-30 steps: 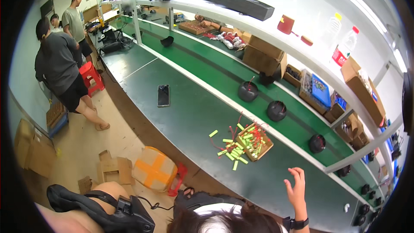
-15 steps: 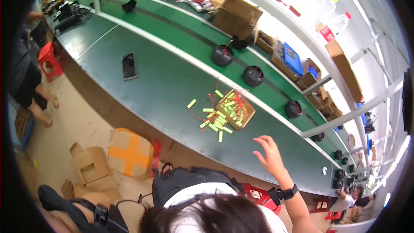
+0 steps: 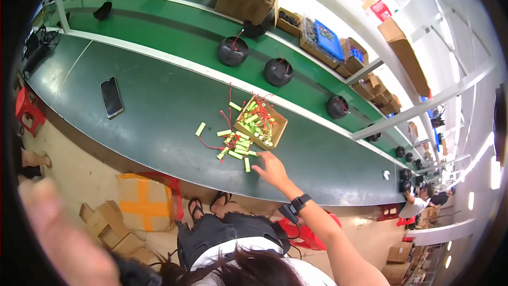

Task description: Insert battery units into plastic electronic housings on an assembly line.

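Note:
My right hand (image 3: pixel 273 169) reaches over the work table (image 3: pixel 174 122), fingers stretched out and thumb apart, with nothing visible in it. Its fingertips are at the near edge of a loose pile of light green cylinders with red wires, which look like battery cells (image 3: pixel 236 143); whether they touch one I cannot tell. Just beyond, an open cardboard box (image 3: pixel 279 130) holds more of these cells. A single cell (image 3: pixel 200 129) lies to the left of the pile. My left hand (image 3: pixel 50 220) is close and blurred at the lower left, its fingers unclear.
A phone (image 3: pixel 111 97) lies on the table at left. Behind a pale rail, black round housings (image 3: pixel 233 51) with red wires sit on a green conveyor belt (image 3: pixel 174 32). Metal posts rise along it. Taped cardboard (image 3: pixel 144 203) and a red stool (image 3: pixel 304 233) are below the table.
My right hand has moved left and forward to the pile of cells. My left hand has come into view at the lower left. The whole view has shifted, with the table further left.

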Action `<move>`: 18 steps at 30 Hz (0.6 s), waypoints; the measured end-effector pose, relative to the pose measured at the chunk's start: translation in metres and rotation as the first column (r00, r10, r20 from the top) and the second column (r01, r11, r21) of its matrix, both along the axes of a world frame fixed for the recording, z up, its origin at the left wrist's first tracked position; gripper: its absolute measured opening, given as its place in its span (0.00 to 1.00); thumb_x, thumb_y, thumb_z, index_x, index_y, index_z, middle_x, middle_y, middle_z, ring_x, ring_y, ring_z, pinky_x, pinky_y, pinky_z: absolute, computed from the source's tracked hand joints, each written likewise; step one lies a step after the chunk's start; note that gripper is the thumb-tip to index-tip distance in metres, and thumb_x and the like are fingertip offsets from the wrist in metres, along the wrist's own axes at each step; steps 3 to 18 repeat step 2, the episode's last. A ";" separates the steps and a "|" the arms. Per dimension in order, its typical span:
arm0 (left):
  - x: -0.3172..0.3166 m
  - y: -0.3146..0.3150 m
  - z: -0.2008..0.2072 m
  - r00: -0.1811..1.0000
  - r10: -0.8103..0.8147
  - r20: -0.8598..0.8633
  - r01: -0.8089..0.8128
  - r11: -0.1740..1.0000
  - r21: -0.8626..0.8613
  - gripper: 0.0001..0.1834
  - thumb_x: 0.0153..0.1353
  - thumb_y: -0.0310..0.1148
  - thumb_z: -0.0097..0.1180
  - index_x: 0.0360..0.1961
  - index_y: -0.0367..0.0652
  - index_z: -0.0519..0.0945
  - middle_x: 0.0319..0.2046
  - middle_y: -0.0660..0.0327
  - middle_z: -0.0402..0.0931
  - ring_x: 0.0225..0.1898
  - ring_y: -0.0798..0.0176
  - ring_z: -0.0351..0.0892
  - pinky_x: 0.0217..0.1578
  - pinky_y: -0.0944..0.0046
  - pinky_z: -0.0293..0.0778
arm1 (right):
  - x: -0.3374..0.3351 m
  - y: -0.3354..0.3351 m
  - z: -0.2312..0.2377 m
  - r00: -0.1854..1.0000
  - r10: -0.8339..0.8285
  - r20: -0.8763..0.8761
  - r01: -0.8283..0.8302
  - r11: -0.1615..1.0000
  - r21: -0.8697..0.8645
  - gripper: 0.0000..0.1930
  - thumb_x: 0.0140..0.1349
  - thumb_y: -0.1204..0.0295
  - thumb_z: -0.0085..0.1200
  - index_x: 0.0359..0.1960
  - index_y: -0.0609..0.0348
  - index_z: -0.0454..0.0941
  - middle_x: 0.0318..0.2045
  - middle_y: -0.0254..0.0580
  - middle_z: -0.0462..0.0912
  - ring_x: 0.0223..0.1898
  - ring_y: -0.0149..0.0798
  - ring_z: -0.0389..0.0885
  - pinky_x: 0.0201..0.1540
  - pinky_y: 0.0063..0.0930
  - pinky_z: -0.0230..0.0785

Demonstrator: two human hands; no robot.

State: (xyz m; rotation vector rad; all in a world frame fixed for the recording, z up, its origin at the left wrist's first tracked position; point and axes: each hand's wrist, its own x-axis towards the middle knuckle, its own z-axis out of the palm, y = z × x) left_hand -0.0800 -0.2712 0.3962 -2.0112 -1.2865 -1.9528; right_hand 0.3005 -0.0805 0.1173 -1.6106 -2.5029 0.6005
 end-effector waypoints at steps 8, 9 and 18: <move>-0.014 0.016 -0.034 0.962 0.193 -0.195 -0.223 0.964 -0.147 0.41 0.49 0.50 0.60 0.58 0.32 0.64 0.53 0.49 0.67 0.52 0.54 0.71 0.55 0.59 0.65 | -0.019 -0.007 -0.011 1.000 -0.018 0.025 0.015 0.994 0.108 0.35 0.49 0.57 0.65 0.57 0.58 0.68 0.54 0.49 0.72 0.53 0.44 0.73 0.54 0.36 0.67; -0.014 0.016 -0.034 0.962 0.193 -0.195 -0.223 0.964 -0.147 0.41 0.49 0.50 0.60 0.58 0.32 0.64 0.53 0.49 0.67 0.52 0.54 0.71 0.55 0.59 0.65 | -0.019 -0.007 -0.011 1.000 -0.018 0.025 0.015 0.994 0.108 0.35 0.49 0.57 0.65 0.57 0.58 0.68 0.54 0.49 0.72 0.53 0.44 0.73 0.54 0.36 0.67; -0.014 0.016 -0.034 0.962 0.193 -0.195 -0.223 0.964 -0.147 0.41 0.49 0.50 0.60 0.58 0.32 0.64 0.53 0.49 0.67 0.52 0.54 0.71 0.55 0.59 0.65 | -0.019 -0.007 -0.011 1.000 -0.018 0.025 0.015 0.994 0.108 0.35 0.49 0.57 0.65 0.57 0.58 0.68 0.54 0.49 0.72 0.53 0.44 0.73 0.54 0.36 0.67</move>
